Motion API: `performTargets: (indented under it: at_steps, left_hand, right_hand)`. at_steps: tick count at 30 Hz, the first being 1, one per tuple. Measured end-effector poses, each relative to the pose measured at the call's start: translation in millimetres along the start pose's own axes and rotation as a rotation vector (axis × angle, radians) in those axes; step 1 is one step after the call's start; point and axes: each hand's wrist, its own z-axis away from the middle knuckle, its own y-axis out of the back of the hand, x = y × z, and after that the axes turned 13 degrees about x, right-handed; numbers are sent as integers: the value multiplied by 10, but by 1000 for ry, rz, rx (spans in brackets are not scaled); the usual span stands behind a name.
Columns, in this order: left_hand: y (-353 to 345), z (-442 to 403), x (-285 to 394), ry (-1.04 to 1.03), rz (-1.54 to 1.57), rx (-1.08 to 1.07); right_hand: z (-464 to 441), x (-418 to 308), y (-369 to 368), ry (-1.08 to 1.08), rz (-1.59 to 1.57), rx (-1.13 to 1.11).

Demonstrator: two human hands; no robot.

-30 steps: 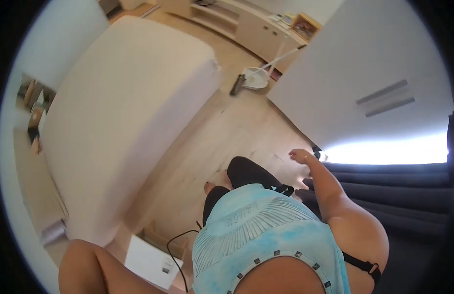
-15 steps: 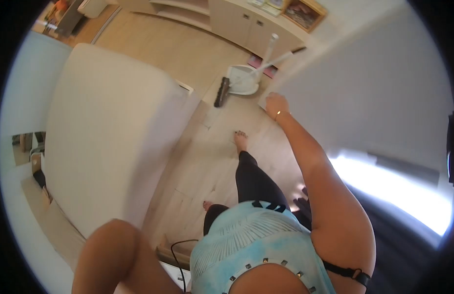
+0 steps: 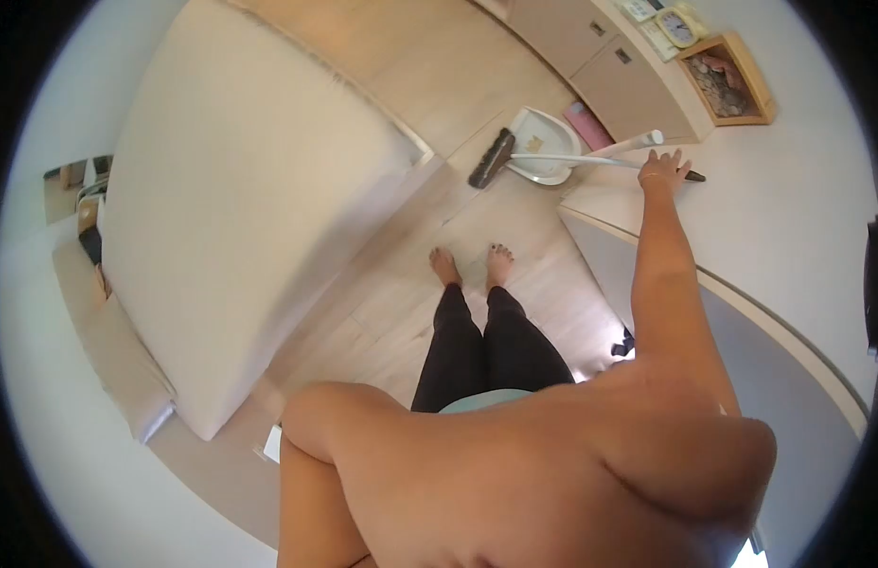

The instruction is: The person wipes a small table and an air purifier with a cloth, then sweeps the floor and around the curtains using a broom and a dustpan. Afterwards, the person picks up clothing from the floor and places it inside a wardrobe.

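Note:
My right hand (image 3: 664,168) reaches forward with its fingers spread over the upper end of a broom (image 3: 581,160). The broom has a white stick, a dark grip end and a dark bristle head (image 3: 493,159). Whether my fingers touch the stick is hard to tell. Behind the bristles a white dustpan (image 3: 558,134) rests on the floor, its thick white handle (image 3: 638,143) rising close to my hand. Some small yellowish bits lie in the pan. Only part of my left arm (image 3: 311,492) shows at the lower left; the left hand is out of view.
A bed with a pale cover (image 3: 240,189) fills the left side. To the right runs a white panel with a long edge (image 3: 742,298). A cabinet (image 3: 609,66) at the top carries a clock (image 3: 680,26) and a framed box (image 3: 727,80). My bare feet (image 3: 498,265) stand on the floor.
My right hand has left the panel's edge and stretched to the broom's upper end. My feet now stand side by side, and the view has moved nearer the broom and dustpan.

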Motion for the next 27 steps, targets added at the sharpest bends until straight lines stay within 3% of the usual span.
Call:
performTargets:
  at_steps: [9,10,11,12,13,15,17,21,22,24,27]
  left_hand:
    - [783,-892,-668,-70,106,-157]
    - [893,-979,-803,2,79,-99]
    - [976,-946,-981,296,-31,150]
    - [1055,-993,-1206,644,128,400]
    - [1306,-1041,-1682,614,-17,317]
    - [1612,-1137,-2509,1071,-52,609]
    - [1784,-1123,-3380,1195,-284,518]
    - [1835,-977,-4335,1492,-247,772]
    - [1798,-951,-4514,1487,-238,795]
    - [1730,-891,-4784,1557,364,1164]
    - [1652,-783,-4961,1416,507,1333]
  right_hand:
    - [-332,128,-56,136,128,-168]
    - [-350,110,-91,116,122,-236]
    - [-359,70,-152,100,114,-300]
    - [-331,38,-111,174,94,-354]
    - [-265,-5,-53,247,66,-406]
    - [-165,-113,37,330,25,-429]
    - [-27,-161,157,278,-155,-378]
    - [423,-420,446,308,-225,-353]
    - [473,-433,457,330,-220,-351]
    - [576,-434,470,230,-260,-420]
    - [795,-360,450,313,-284,-411]
